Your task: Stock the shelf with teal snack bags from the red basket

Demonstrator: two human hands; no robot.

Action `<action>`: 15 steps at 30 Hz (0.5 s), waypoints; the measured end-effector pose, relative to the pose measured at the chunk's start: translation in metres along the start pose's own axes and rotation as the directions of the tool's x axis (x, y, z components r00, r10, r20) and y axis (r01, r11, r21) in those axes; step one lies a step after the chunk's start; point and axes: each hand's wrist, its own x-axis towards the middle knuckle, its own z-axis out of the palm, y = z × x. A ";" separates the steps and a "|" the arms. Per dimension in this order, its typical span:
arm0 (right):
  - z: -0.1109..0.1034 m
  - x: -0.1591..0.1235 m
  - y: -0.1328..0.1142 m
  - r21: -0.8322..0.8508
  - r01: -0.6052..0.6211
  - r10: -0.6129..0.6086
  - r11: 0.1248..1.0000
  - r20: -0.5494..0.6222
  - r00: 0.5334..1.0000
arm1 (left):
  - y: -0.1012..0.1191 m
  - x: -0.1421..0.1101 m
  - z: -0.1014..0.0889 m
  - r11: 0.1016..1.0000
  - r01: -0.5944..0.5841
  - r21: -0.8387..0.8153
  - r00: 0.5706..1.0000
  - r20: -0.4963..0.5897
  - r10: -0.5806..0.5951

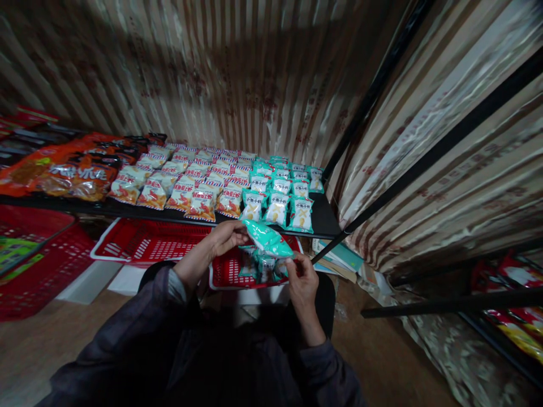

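Note:
Between my two hands is a teal snack bag (268,239), tilted, held above a red basket (223,270). My left hand (228,237) pinches its upper left end. At its lower right end, the fingers of my right hand (302,277) are closed on the edge. Several more teal bags (266,268) lie in the basket below, partly hidden by the held one. Just beyond my hands, rows of teal-and-white snack bags (278,208) lie on a black shelf (326,217).
White snack bags (202,200) and orange bags (80,175) fill the shelf leftward. Another red basket (38,277) stands at left. Black poles (424,164) slant across the right, before a striped curtain (237,73). Red and yellow packets (521,316) sit at far right.

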 end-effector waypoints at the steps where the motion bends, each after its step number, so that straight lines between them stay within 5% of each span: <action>1: 0.001 0.000 0.001 0.025 -0.044 0.045 0.999 -0.023 0.999 | 0.002 -0.002 0.001 1.000 -0.003 0.017 1.000 0.014 0.003; 6: 0.003 0.006 -0.002 0.141 -0.132 0.142 0.981 -0.063 0.988 | 0.010 -0.008 0.007 0.989 -0.071 0.127 0.997 0.044 0.066; 15: 0.002 0.015 -0.010 0.306 -0.230 0.251 0.924 -0.031 0.967 | 0.025 -0.007 0.025 0.887 -0.220 0.407 0.954 -0.098 0.282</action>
